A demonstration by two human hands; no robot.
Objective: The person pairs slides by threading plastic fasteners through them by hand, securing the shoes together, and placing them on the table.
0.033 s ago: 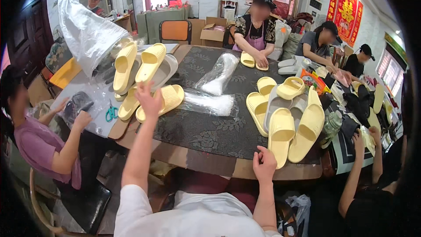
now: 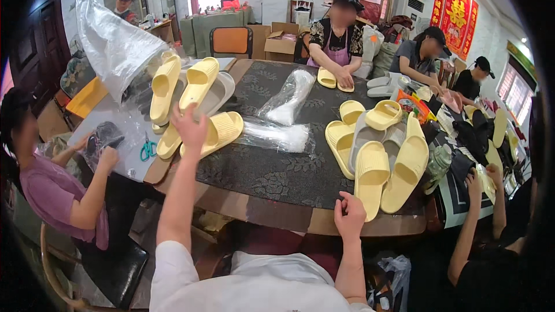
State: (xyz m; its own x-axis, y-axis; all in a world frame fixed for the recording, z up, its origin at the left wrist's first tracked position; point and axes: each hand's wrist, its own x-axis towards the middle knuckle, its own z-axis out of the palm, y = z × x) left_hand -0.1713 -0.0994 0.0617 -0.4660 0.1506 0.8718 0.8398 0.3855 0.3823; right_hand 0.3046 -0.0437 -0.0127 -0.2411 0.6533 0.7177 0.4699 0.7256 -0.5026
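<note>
My left hand (image 2: 189, 131) reaches over the left pile of slippers, fingers apart, holding nothing I can see. Under and beside it lie a yellow slipper (image 2: 221, 132) and another partly covered by the hand. Just beyond, a yellow slipper (image 2: 198, 84) and a second yellow slipper (image 2: 165, 89) rest on grey slippers (image 2: 218, 93). My right hand (image 2: 350, 215) hovers at the table's near edge, its fingers loosely bent and apart with nothing in them. Close to its fingertips is a ribbed yellow slipper (image 2: 370, 182), part of a right pile of yellow slippers around a grey slipper (image 2: 359, 144).
Clear plastic bags with white filling (image 2: 277, 137) lie mid-table on a dark patterned cover (image 2: 260, 182). Teal scissors (image 2: 148, 149) and a large plastic bag (image 2: 113, 46) are at left. A glass jar (image 2: 438, 164) stands at right. Several people work around the table.
My left hand has shifted slightly down and to the left over the slippers. My right hand stays about where it was.
</note>
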